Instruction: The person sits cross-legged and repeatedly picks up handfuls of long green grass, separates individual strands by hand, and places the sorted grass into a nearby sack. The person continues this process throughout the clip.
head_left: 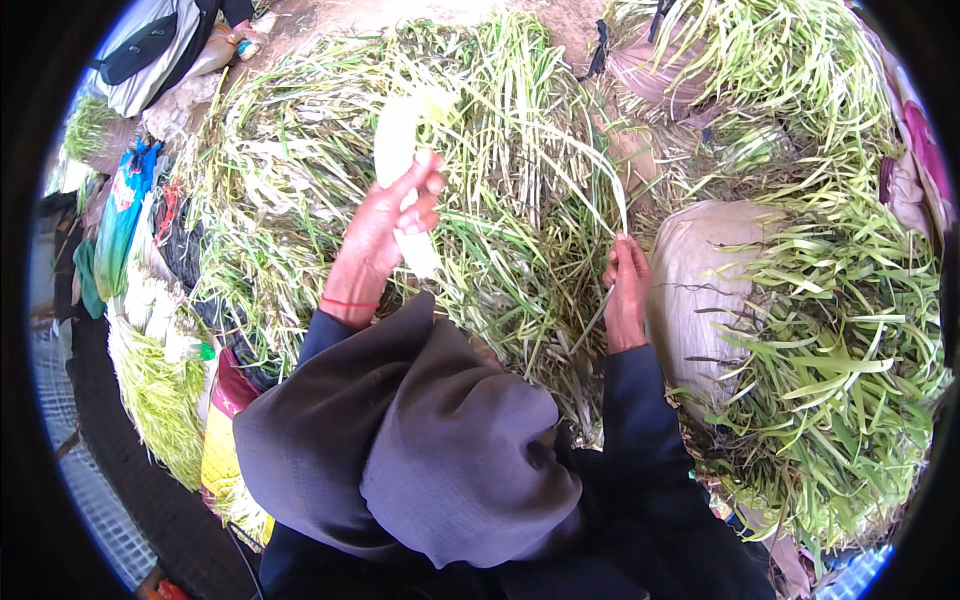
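Observation:
My left hand is closed around a pale, whitish-green bunch of stalks, held up over the heap. Glare washes out much of the bunch, and its lower end sticks out below my fingers. To the right, my right hand pinches the end of a long, thin pale-green leaf blade, which arcs up and leftward toward the heap. Beneath both hands spreads a wide heap of loose green and yellowed leaf blades. Dark cloth over my head and chest hides the near part of the heap.
A whitish bulging sack stands right of my right hand, beside a pile of broad green leaves. More greens lie at the far right. Pale bunches are stacked at the left. A person is at the far left.

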`<state>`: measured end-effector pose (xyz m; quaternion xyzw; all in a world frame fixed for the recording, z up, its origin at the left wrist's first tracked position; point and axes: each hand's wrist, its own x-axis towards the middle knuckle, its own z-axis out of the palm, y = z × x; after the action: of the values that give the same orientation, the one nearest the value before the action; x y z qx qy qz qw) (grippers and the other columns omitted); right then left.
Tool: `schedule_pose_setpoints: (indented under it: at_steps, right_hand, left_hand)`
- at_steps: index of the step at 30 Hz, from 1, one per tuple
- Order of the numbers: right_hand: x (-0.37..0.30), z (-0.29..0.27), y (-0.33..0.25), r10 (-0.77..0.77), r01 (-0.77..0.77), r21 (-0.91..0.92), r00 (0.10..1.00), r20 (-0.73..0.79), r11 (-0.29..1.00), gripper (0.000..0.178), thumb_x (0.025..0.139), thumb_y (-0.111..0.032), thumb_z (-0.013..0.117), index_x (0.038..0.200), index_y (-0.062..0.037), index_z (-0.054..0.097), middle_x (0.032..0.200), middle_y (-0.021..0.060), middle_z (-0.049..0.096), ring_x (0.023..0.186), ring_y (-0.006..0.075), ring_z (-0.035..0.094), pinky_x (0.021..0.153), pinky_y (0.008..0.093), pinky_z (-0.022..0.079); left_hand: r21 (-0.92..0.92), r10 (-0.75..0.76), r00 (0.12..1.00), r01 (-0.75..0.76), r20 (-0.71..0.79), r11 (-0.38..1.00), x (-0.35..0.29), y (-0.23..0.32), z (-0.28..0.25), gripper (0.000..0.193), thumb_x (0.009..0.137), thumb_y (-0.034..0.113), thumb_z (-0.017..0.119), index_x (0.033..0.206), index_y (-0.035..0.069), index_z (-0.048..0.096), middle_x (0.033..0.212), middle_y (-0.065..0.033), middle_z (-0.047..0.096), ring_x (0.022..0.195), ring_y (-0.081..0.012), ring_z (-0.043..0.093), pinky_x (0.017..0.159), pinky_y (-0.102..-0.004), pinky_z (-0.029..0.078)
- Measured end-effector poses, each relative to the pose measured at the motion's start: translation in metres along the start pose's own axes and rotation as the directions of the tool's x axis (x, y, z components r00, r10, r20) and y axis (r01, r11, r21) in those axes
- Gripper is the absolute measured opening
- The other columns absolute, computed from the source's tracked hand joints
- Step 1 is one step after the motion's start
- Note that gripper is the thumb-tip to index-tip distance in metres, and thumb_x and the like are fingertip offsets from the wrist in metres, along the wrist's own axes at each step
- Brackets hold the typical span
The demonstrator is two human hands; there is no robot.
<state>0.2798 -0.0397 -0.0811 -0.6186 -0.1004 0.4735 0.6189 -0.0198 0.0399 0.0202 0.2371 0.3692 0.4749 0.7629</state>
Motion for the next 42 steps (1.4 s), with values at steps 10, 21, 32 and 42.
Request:
schedule_pose_setpoints:
  at_steps: [10,21,32,42]
  right_hand:
    - [-0.072,0.057,0.006,-0.294,0.395,-0.214,0.875,0.385,0.893,0.021,0.092,-0.009,0.066,0.113,-0.0029,0.069,0.073,-0.0073,0.057,0.063,0.0000,0.044,0.054,0.0172,0.033]
    - [-0.082,0.068,-0.003,-0.331,0.580,-0.401,0.776,0.536,0.709,0.013,0.088,-0.011,0.072,0.092,0.0010,0.067,0.062,-0.0033,0.055,0.057,0.0009,0.040,0.050,0.0211,0.033]
    - [-0.089,-0.033,0.005,-0.168,0.660,-0.643,0.737,0.655,0.389,0.016,0.088,-0.016,0.070,0.086,-0.0011,0.067,0.069,0.0154,0.069,0.053,0.0212,0.065,0.048,0.0336,0.050]
    - [-0.105,-0.153,0.009,0.108,0.516,-0.826,0.829,0.548,0.227,0.029,0.083,-0.016,0.072,0.110,-0.0059,0.065,0.092,0.0220,0.067,0.083,0.0379,0.066,0.071,0.0444,0.052]
  left_hand:
    - [0.357,-0.214,0.976,0.209,-0.028,0.910,0.003,-0.063,0.035,0.029,0.092,0.023,0.070,0.109,0.001,0.064,0.082,-0.0013,0.060,0.047,-0.0013,0.039,0.042,-0.0178,0.032]
    - [0.322,-0.244,0.970,0.235,-0.015,0.917,-0.005,-0.065,0.026,0.027,0.095,0.019,0.066,0.111,-0.003,0.063,0.076,-0.0018,0.057,0.045,-0.0015,0.039,0.041,-0.0178,0.031]
    - [0.329,0.076,0.996,-0.060,-0.037,0.943,0.011,-0.006,0.015,0.026,0.095,0.021,0.065,0.107,-0.002,0.062,0.091,-0.0041,0.065,0.047,-0.0017,0.038,0.041,-0.0179,0.033]
    - [0.113,0.185,0.981,-0.191,0.058,0.975,0.029,0.039,-0.003,0.025,0.100,0.023,0.057,0.114,0.002,0.056,0.104,-0.0079,0.061,0.049,-0.0001,0.035,0.044,-0.0158,0.034]
